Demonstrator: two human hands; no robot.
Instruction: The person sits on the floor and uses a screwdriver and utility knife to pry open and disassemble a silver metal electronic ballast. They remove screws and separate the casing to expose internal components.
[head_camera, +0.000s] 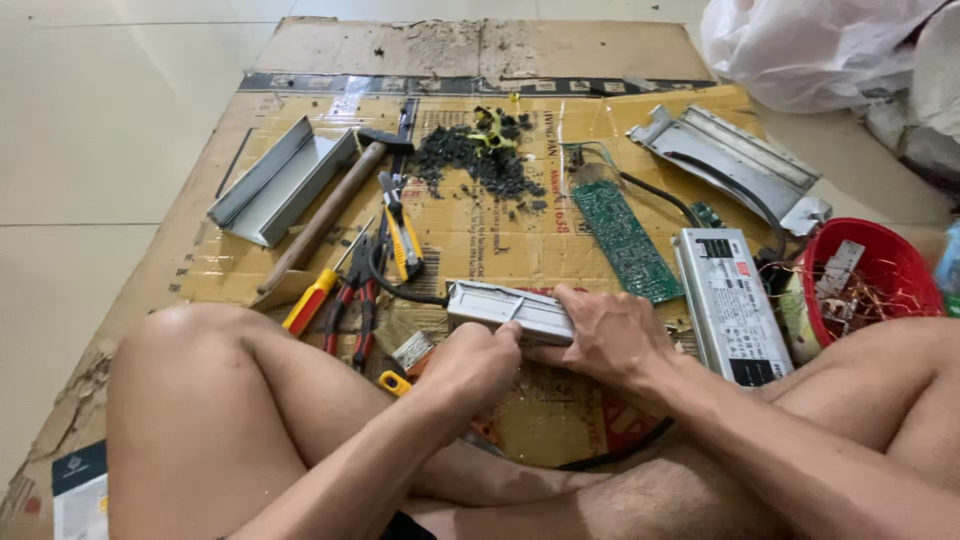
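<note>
Flattened cardboard (560, 240) covers the floor; near its front edge my right hand (610, 335) wraps closed over a grey metal box (505, 308), my left hand (478, 362) pinching its side.

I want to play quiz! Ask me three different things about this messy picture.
1. True or false: both hands touch the grey metal box.
2. Which lies nearest the hammer? A) red bowl B) grey metal channel C) green circuit board
3. What colour is the cable running out of the grey metal box's left end?

Key: 1 true; 2 B; 3 black.
</note>
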